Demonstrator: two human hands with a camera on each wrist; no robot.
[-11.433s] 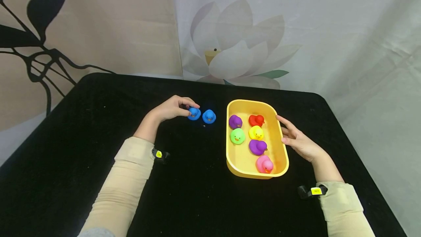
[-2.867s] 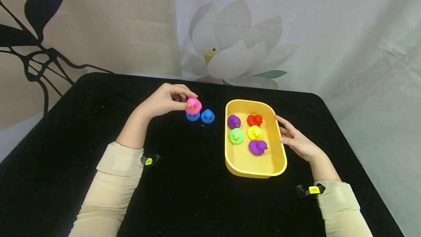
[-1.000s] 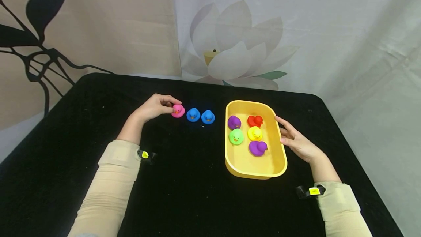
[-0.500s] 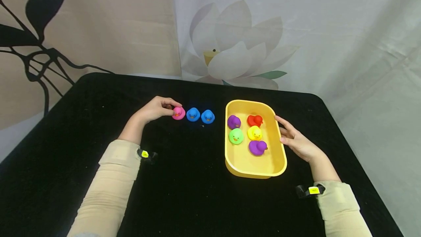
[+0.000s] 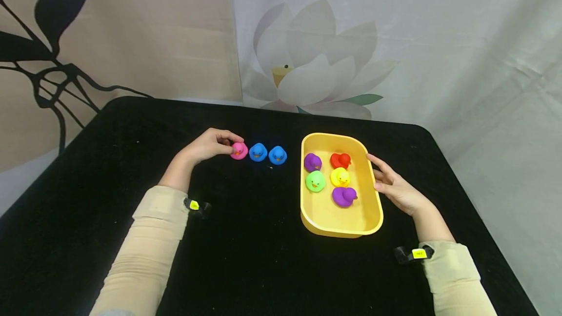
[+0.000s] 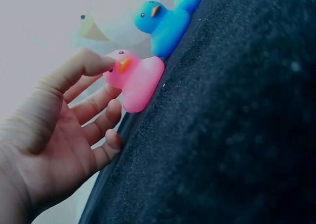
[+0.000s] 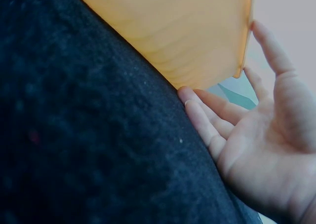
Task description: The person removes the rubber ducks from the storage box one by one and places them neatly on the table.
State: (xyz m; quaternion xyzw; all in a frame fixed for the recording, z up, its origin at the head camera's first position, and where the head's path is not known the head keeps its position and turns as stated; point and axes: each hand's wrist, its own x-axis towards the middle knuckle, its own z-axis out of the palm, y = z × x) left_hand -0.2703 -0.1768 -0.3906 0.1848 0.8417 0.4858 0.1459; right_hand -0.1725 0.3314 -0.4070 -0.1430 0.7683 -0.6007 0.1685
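Observation:
At the left end of a short row, a pink rubber duck [image 5: 239, 150] sits on the black cloth, pinched by the thumb and index finger of my left hand [image 5: 208, 147]. In the left wrist view the thumb lies over the beak of the pink duck [image 6: 136, 81], and the other fingers curve loosely beside it. Close on its right are two blue rubber ducks, the nearer one [image 5: 257, 152] and the farther one [image 5: 277, 155]. My right hand [image 5: 401, 190] rests its fingertips against the right side of a yellow plastic basin [image 5: 335, 230], fingers relaxed.
Inside the basin are two purple ducks, one at the upper left [image 5: 312, 162] and one lower right [image 5: 344, 197], plus a green duck [image 5: 315, 181], a yellow duck [image 5: 340, 177] and a red duck [image 5: 340, 161]. A printed curtain [image 5: 175, 38] hangs behind the black-covered table [image 5: 263, 267].
The left hand let go of the left blue duck, took the pink duck from the basin and brought it to the row's left end. Lately it shifted slightly rightward. The right hand stayed at the basin.

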